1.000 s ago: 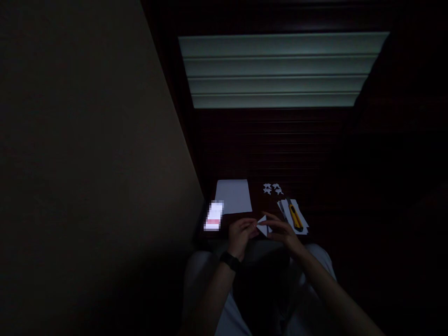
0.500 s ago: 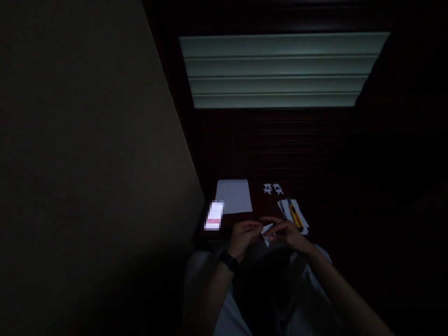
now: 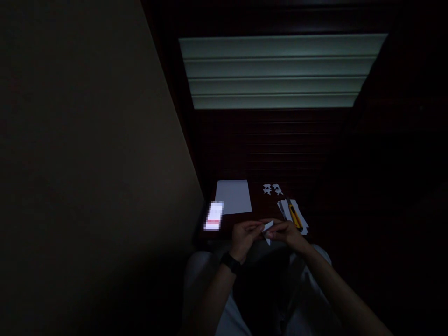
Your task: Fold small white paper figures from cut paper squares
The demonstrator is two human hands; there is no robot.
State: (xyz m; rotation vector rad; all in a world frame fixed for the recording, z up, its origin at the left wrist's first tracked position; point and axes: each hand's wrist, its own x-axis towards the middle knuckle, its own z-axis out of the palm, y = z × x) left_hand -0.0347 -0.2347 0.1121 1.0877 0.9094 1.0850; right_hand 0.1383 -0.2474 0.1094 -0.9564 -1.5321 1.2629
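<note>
A small folded piece of white paper (image 3: 268,227) is held between my two hands at the table's near edge. My left hand (image 3: 246,234), with a dark watch on the wrist, pinches its left side between thumb and fingers. On the other side my right hand (image 3: 284,232) grips the paper with thumb and fingertips. One pointed flap sticks up and another points down below the fingers. Part of the paper is hidden by the fingers, and the dim light blurs its folds.
A white sheet (image 3: 234,196) lies at the table's back left, with a lit phone (image 3: 213,216) overlapping its corner. Several small folded paper figures (image 3: 273,189) sit at the back. At right, a yellow utility knife (image 3: 296,217) rests on stacked paper pieces (image 3: 304,224). A wall (image 3: 105,163) rises on the left.
The paper has turned between my fingers and now shows a narrower flap. My right fingers have drawn in closer around it. The things on the table have stayed put.
</note>
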